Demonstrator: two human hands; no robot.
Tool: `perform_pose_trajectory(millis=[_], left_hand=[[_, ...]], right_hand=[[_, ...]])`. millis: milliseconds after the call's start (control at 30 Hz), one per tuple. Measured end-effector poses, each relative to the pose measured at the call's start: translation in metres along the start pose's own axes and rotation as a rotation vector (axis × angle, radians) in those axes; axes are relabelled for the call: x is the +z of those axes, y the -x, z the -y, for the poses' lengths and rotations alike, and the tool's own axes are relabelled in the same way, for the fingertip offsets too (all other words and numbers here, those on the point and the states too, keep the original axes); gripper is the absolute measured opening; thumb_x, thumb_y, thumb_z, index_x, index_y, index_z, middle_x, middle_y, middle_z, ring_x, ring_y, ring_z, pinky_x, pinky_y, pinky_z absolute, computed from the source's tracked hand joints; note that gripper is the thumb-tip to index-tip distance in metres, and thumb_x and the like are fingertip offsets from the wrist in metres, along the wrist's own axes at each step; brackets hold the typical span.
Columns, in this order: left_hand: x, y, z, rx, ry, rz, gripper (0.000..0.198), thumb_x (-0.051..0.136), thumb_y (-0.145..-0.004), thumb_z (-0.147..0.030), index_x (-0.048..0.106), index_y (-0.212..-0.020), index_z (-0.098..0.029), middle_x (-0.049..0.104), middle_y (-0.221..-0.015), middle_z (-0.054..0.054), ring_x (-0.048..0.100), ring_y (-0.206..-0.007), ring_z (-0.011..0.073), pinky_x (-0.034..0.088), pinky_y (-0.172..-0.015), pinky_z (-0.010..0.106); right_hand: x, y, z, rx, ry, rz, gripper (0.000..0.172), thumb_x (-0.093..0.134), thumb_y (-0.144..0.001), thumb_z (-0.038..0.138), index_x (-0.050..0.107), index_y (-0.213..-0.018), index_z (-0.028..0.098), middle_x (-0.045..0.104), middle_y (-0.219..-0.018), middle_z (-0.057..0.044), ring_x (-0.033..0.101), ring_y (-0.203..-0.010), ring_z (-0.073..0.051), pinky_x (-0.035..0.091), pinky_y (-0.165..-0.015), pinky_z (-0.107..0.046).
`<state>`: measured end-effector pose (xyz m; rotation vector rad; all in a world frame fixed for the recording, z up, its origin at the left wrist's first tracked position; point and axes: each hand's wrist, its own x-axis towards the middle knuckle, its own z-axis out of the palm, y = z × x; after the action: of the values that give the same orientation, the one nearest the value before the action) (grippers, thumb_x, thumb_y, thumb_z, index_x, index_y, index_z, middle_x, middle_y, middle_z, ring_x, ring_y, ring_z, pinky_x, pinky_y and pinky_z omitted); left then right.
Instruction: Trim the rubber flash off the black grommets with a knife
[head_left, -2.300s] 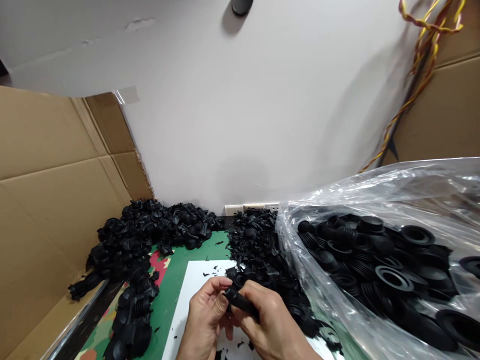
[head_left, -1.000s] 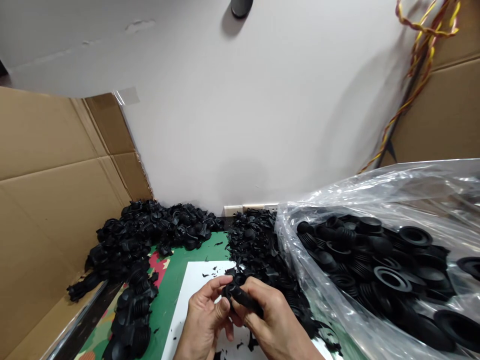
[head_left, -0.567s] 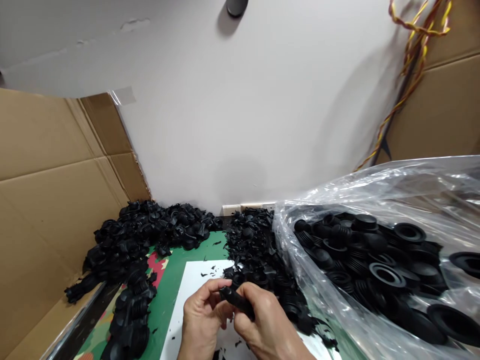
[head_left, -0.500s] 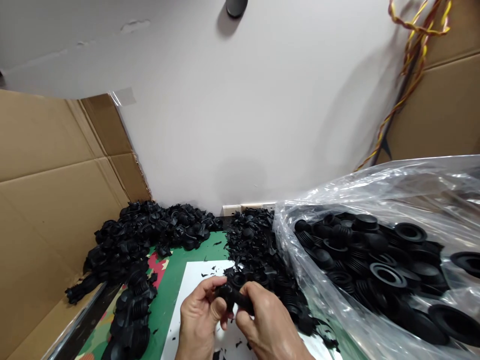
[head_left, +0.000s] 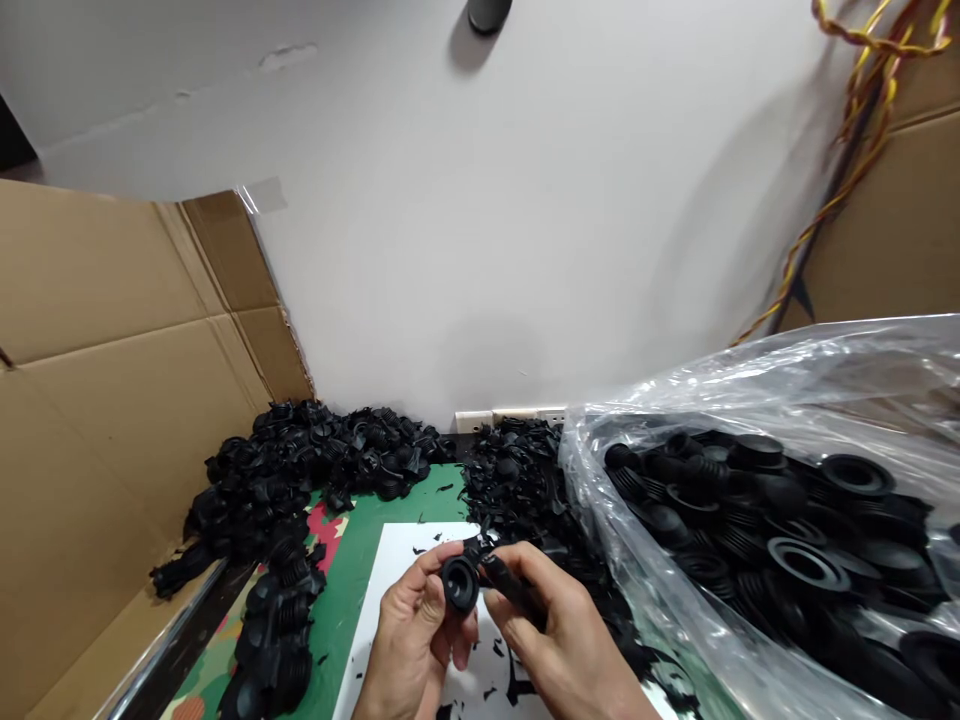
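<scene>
Between the thumb and fingers of my left hand (head_left: 416,620) is a black rubber boot (head_left: 460,584), its round hollow end turned toward me. My right hand (head_left: 559,630) is closed around a dark rod-shaped thing (head_left: 511,588), whose near tip lies beside the boot's rim; its kind I cannot make out. Both hands are above a white sheet (head_left: 420,540) that has black scraps scattered over it. Just beyond them, a heap of black rubber trimmings (head_left: 517,480) spreads toward the wall.
Black ribbed rubber boots (head_left: 322,450) are piled at the left along a cardboard panel (head_left: 135,420). On the right, a clear plastic bag (head_left: 600,500) holds many more rubber parts (head_left: 810,565). Green sheeting (head_left: 420,500) covers the table. Twisted yellow-brown wires (head_left: 825,210) hang at upper right.
The boot has turned so that its hollow end now faces me. My right hand has drawn slightly away from it, showing more of the dark rod. The whole view has shifted a little.
</scene>
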<state>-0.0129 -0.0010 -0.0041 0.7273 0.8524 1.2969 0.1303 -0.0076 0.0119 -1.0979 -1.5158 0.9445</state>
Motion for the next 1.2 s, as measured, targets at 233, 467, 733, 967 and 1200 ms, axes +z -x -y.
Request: perform_pose_trajectory(millis=[233, 467, 733, 967, 1200], left_hand=[[-0.002, -0.002, 0.004, 0.028, -0.104, 0.028, 0.044, 0.082, -0.057, -0.041, 0.074, -0.092, -0.015, 0.054, -0.050, -0.003, 0.042, -0.040, 0.0051, 0.030, -0.038, 0.016], [-0.001, -0.006, 0.002, 0.109, -0.313, -0.016, 0.039, 0.086, -0.051, -0.037, 0.078, -0.083, -0.016, 0.050, -0.042, -0.004, 0.038, -0.036, 0.0041, 0.029, -0.039, 0.016], [0.008, 0.003, 0.000, 0.304, -0.362, -0.029, 0.032, 0.082, -0.056, -0.041, 0.079, -0.078, -0.018, 0.064, -0.069, 0.004, 0.047, -0.044, 0.0069, 0.036, -0.039, 0.017], [0.010, 0.005, 0.003, 0.051, -0.126, -0.029, 0.043, 0.077, -0.063, -0.047, 0.073, -0.091, -0.015, 0.062, -0.046, 0.003, 0.052, -0.042, 0.0103, 0.035, -0.041, 0.017], [0.006, 0.003, 0.001, 0.043, -0.049, -0.019, 0.036, 0.070, -0.073, -0.044, 0.070, -0.095, -0.015, 0.058, -0.046, 0.000, 0.049, -0.042, 0.0091, 0.033, -0.040, 0.017]], right_hand=[[0.012, 0.003, -0.013, -0.150, -0.012, 0.055, 0.023, 0.047, -0.083, 0.021, 0.058, -0.063, 0.019, 0.061, -0.069, -0.003, 0.059, -0.064, -0.016, 0.045, -0.061, -0.025], [0.006, 0.003, -0.012, -0.234, 0.173, 0.095, 0.019, 0.046, -0.076, 0.009, 0.060, -0.066, 0.018, 0.061, -0.070, -0.004, 0.059, -0.062, -0.014, 0.042, -0.058, -0.023], [0.014, 0.005, -0.015, 0.070, 0.459, -0.065, 0.011, 0.046, -0.067, 0.012, 0.052, -0.066, 0.021, 0.061, -0.065, -0.002, 0.057, -0.058, -0.017, 0.039, -0.054, -0.025], [0.006, 0.000, -0.013, 0.184, 0.466, -0.119, 0.012, 0.042, -0.071, 0.016, 0.050, -0.064, 0.022, 0.060, -0.062, -0.002, 0.059, -0.058, -0.018, 0.042, -0.054, -0.025], [-0.009, -0.006, -0.025, 0.124, 0.662, -0.264, 0.013, 0.044, -0.073, 0.021, 0.056, -0.073, 0.020, 0.065, -0.073, -0.005, 0.063, -0.061, -0.021, 0.042, -0.055, -0.029]])
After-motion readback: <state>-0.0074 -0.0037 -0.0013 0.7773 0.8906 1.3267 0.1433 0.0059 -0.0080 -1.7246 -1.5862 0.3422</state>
